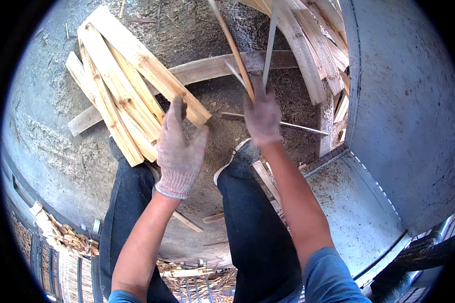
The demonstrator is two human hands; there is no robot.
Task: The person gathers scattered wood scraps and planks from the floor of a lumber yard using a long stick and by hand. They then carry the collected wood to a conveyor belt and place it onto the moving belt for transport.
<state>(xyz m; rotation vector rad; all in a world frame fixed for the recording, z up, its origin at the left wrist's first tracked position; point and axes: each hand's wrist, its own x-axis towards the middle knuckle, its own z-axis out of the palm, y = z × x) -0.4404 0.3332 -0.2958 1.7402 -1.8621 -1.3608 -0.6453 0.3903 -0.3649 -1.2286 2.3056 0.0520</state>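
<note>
My left hand (179, 156), in a pale knitted glove, has its thumb and fingers apart. It is over the near ends of several light wooden boards (141, 58), which lie fanned out at the left; whether it touches them I cannot tell. My right hand (264, 118), gloved too and slightly blurred, is closed around a few thin wood strips (229, 38) that stick up and away from me. Below the boards, a long plank (212, 67) runs crosswise on the dirty floor.
More boards (298, 50) are piled at the upper right, beside a tall grey metal panel (404, 101). A metal ledge (349, 202) adjoins its foot. Thin sticks (303, 128) lie on the floor around my feet. Wood offcuts (68, 235) are heaped at the lower left.
</note>
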